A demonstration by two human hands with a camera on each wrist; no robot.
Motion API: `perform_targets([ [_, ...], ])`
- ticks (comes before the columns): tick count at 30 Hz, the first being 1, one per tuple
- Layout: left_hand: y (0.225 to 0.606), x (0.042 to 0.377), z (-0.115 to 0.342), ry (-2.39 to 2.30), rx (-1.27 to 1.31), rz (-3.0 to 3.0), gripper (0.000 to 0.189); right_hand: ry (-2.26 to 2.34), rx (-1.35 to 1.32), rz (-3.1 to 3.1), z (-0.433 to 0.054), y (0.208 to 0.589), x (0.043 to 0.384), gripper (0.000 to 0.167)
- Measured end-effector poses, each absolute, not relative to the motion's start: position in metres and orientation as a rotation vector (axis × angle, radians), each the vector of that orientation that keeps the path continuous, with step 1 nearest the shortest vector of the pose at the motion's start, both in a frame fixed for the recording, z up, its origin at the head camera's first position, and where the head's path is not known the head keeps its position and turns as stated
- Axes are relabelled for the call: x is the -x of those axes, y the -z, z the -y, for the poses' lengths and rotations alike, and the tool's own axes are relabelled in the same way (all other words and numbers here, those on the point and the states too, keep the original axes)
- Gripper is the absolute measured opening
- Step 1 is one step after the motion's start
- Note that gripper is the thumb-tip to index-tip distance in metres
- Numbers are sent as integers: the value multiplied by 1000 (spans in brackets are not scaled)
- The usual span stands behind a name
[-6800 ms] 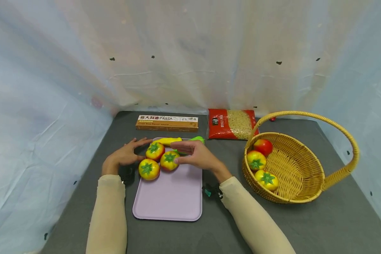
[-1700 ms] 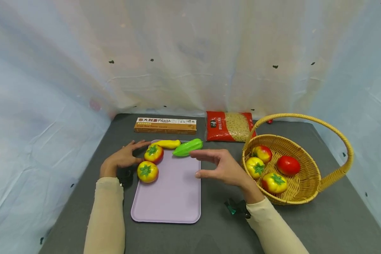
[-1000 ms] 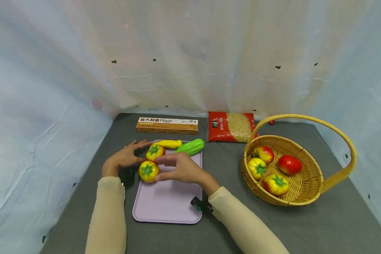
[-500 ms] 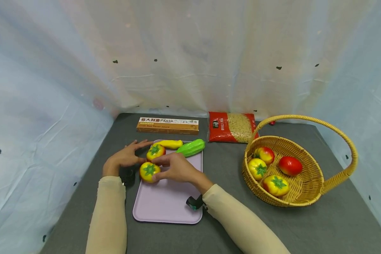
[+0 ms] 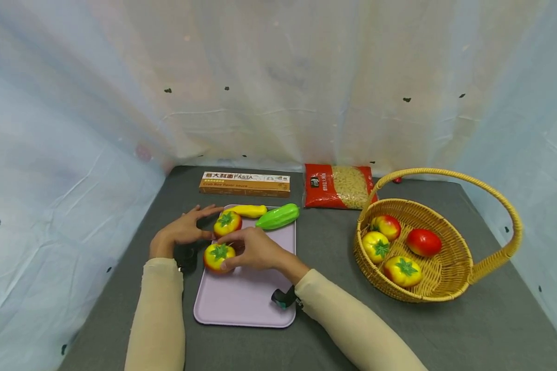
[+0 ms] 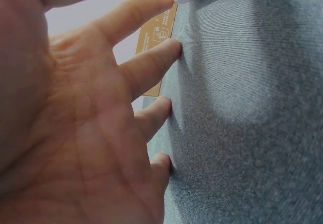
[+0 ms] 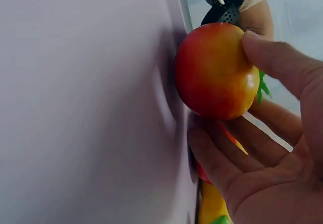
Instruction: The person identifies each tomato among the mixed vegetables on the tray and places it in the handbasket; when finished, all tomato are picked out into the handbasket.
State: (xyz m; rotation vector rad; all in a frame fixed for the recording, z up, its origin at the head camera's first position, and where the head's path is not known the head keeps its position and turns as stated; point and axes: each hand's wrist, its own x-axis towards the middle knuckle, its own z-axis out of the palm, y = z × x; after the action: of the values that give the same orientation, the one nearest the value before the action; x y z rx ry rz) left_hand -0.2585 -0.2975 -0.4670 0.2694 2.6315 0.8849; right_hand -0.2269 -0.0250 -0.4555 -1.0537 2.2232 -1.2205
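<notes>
My right hand (image 5: 257, 250) holds the front toy tomato (image 5: 218, 257), yellow and red with a green leafy top, between thumb and fingers. In the right wrist view this tomato (image 7: 217, 70) shows its smooth orange-red side, close over the lilac tray (image 5: 243, 314). Just behind it on the tray sits a second tomato (image 5: 228, 221). My left hand (image 5: 183, 229) lies at the tray's back left edge, fingers spread; in the left wrist view its fingertips touch the grey cloth and the index fingertip is right at the tray's rim.
A yellow vegetable (image 5: 248, 210) and a green one (image 5: 278, 216) lie along the tray's back. A pasta box (image 5: 244, 184) and a red pasta bag (image 5: 339, 186) stand behind. On the right, a wicker basket (image 5: 461, 263) with a tall handle holds several red and yellow tomatoes.
One tomato has left the tray, and the basket holds one more. My right hand has come back from the tray's right side to the front tomato, which has shifted slightly nearer. The left hand stays.
</notes>
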Motion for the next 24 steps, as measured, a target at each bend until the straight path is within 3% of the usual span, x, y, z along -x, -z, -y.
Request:
perform_targets([
  [12,464,259,295,-854,-233,-2628,84,1418,1047,-2061,-33,429,212,52],
  [24,465,260,295,-851,-237,-2639,83,1479,910,-2243,-151,401,187,53],
])
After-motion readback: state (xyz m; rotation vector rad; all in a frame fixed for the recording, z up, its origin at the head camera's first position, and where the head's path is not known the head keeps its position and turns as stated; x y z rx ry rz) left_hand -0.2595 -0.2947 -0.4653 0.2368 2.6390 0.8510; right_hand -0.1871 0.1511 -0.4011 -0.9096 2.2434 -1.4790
